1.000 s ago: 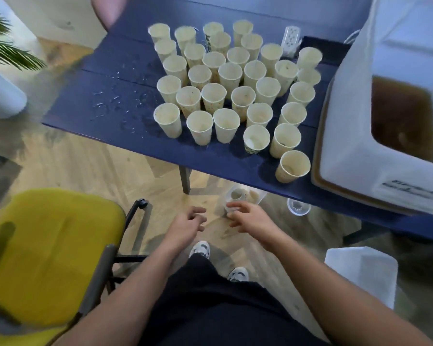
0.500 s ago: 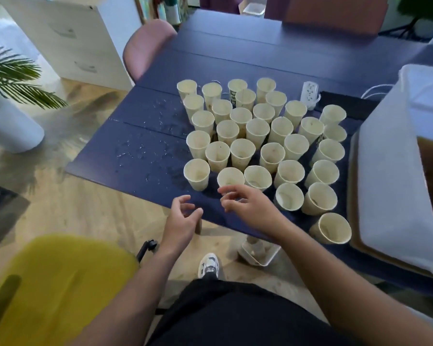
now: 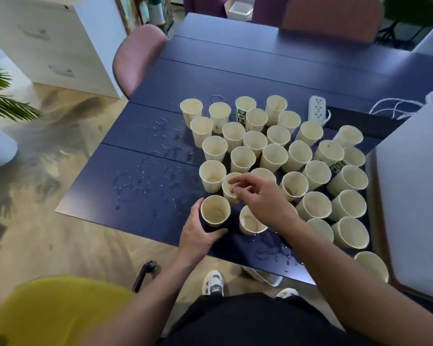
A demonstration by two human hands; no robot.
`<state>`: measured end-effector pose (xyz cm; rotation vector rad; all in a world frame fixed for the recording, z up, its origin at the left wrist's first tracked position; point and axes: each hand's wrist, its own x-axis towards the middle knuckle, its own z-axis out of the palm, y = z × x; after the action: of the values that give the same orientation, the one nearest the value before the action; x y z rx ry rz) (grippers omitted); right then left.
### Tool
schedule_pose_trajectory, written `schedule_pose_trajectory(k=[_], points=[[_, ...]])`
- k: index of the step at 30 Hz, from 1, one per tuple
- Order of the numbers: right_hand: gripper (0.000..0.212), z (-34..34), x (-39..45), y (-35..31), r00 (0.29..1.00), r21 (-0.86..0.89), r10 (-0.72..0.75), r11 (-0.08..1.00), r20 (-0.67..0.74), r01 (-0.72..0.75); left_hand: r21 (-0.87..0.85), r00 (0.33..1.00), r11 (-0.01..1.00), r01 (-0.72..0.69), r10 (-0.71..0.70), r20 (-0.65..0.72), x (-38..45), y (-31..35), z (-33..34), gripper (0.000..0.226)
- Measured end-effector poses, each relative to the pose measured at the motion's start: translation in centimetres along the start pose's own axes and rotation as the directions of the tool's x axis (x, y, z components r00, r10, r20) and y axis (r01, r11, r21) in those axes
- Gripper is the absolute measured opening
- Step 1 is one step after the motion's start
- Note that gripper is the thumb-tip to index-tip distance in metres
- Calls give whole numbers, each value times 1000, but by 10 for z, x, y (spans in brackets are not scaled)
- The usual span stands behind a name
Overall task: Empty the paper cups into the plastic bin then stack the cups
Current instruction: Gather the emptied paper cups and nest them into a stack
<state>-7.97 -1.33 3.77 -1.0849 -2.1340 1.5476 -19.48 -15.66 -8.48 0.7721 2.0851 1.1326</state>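
Both hands at the near-left corner of the paper-cup cluster

Left hand wraps the nearest corner cup on the blue table; right hand hovers loosely curled over the next cup, empty.

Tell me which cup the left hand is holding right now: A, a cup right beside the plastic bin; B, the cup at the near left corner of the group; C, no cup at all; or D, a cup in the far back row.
B: the left hand has its thumb and fingers curled round the near left corner cup, which stands upright on the blue table.
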Motion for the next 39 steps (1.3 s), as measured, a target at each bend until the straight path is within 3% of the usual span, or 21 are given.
schedule_pose_trajectory(k=[3,9,14,19,22,27,30,33,39], points=[[17,1,16,-5,1000,-49,-30,998,10,30,-4,1000,1000,5,-5,-30,7,3,2,95],[17,8,42,0,998,-243,-63,968,0,61,-34,995,999,-31,28,-98,12,10,2,58],[20,13,74,-8,997,-363,-1,931,81,31,-111,983,994,-23,2,-185,14,11,-18,65],[36,33,87,1,975,-653,6,744,221,143,-160,980,986,-46,14,-200,11,10,-39,73],[44,46,95,7,970,-711,-40,673,239,203,-161,983,985,-69,40,-180,9,11,-44,77],[29,62,101,25,941,-830,-181,443,286,338,-133,988,991,-25,4,-155,8,8,-43,67],[14,68,100,37,932,-857,-251,384,260,343,-111,989,994,-1,-16,-150,6,6,-43,60],[7,67,100,38,921,-845,-312,403,234,352,-84,990,996,15,-27,-141,5,8,-46,59],[17,41,88,-5,904,-650,-409,654,127,387,-82,988,996,34,-46,-147,9,10,-49,55]])
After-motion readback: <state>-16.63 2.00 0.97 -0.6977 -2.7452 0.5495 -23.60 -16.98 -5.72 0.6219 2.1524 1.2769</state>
